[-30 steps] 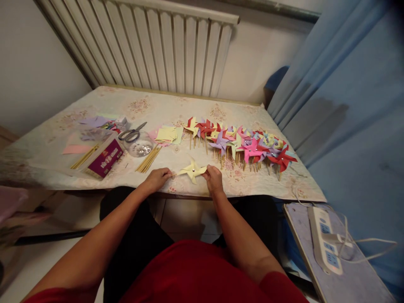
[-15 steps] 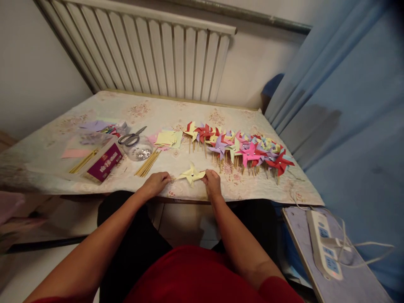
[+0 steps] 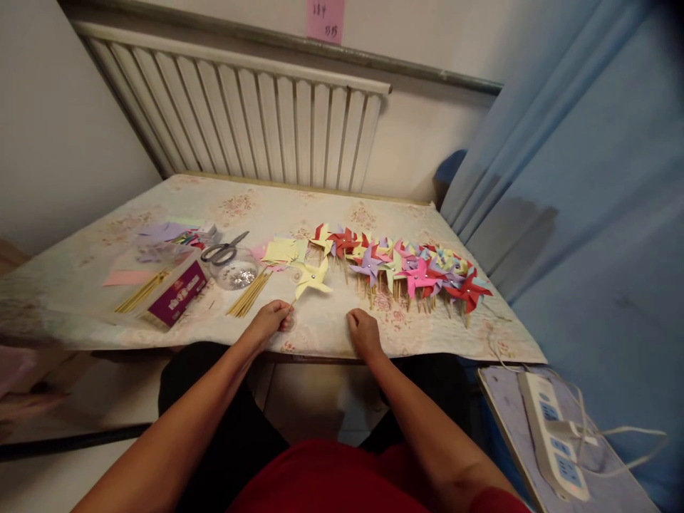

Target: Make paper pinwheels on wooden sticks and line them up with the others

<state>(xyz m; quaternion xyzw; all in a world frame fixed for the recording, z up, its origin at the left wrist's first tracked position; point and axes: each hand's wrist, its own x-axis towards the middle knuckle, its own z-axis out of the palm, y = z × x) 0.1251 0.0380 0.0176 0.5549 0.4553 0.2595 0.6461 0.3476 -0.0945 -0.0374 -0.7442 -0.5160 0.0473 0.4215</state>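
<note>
Head view
Left hand: the left hand (image 3: 271, 318) rests at the near edge of the tabletop (image 3: 320, 324), its grip pinched closed on the thin wooden stick of a pale yellow paper pinwheel (image 3: 311, 277).
Pinwheel: the pale yellow paper pinwheel stands up and away from the hand, its folded head tilted to the right above the cloth, just in front of the stack of yellow paper squares (image 3: 285, 251). A small shiny pin marks its centre.
Right hand: the right hand (image 3: 364, 332) lies palm down on the tabletop near the front edge, to the right of the left hand and apart from the pinwheel; its grip is released, with nothing in it.
Finished row: a long row of coloured paper pinwheels on wooden sticks (image 3: 406, 267) in red, purple, pink, yellow and pale blue lies overlapping, beyond the right hand and running to the right.
Sticks: a bundle of bare wooden sticks (image 3: 249, 293) lies just left of the left hand; a second bundle (image 3: 142, 291) lies further left.
Box: a purple cardboard box (image 3: 178, 293) sits between the two bundles.
Bowl and scissors: grey-handled scissors (image 3: 223, 250) rest across a clear round container of shiny pins (image 3: 236, 268).
Surroundings: a white ribbed radiator (image 3: 240, 125) stands behind the tabletop, a blue curtain (image 3: 577, 178) hangs at the right, and a white power strip (image 3: 550, 427) lies on a board at lower right.
</note>
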